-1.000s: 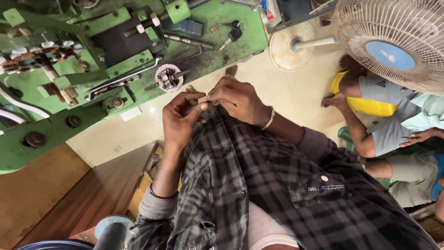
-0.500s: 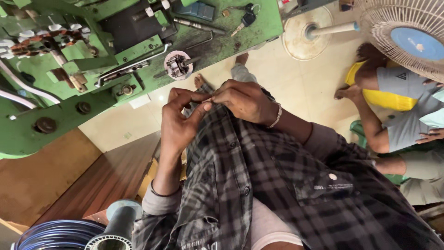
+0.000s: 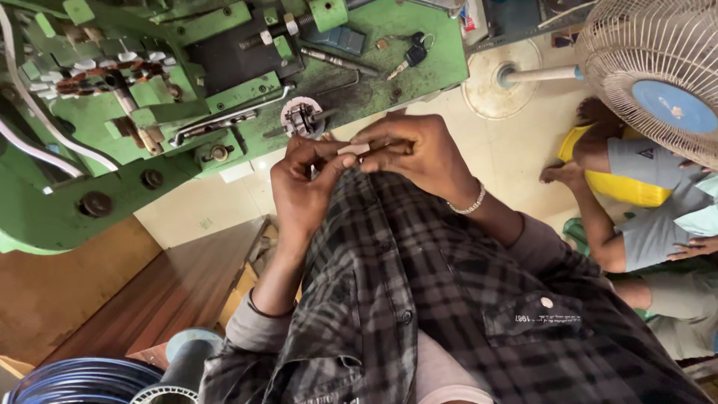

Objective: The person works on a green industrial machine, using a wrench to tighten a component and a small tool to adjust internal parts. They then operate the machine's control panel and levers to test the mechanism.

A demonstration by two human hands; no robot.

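At the far left a green machine [image 3: 224, 112] fills the top of the view, with a white cable [image 3: 34, 146] curving along its edge and a row of small white and copper parts near its top. Below it, at the bottom left corner, sits a spool of dark blue wire [image 3: 82, 381] beside a grey tube. On the machine's face, just above the hands, stands a small round pale fitting [image 3: 303, 117] with a dark metal centre.

The left hand [image 3: 303, 187] is raised in front of a checked shirt, fingers curled and pinched shut on one end of a small pale strip [image 3: 351, 150] (too small to say what it is made of). The right hand [image 3: 415, 153], with a beaded bracelet [image 3: 467, 203] at the wrist, closes over the strip's other end, so the strip sits between the two hands, just below the round fitting and apart from it.

A bunch of keys [image 3: 411, 51] lies on the machine further along. To the right stands a pedestal fan [image 3: 658, 67], and under it another person sits on the floor, in a yellow and grey top, bare foot [image 3: 561, 173] showing.
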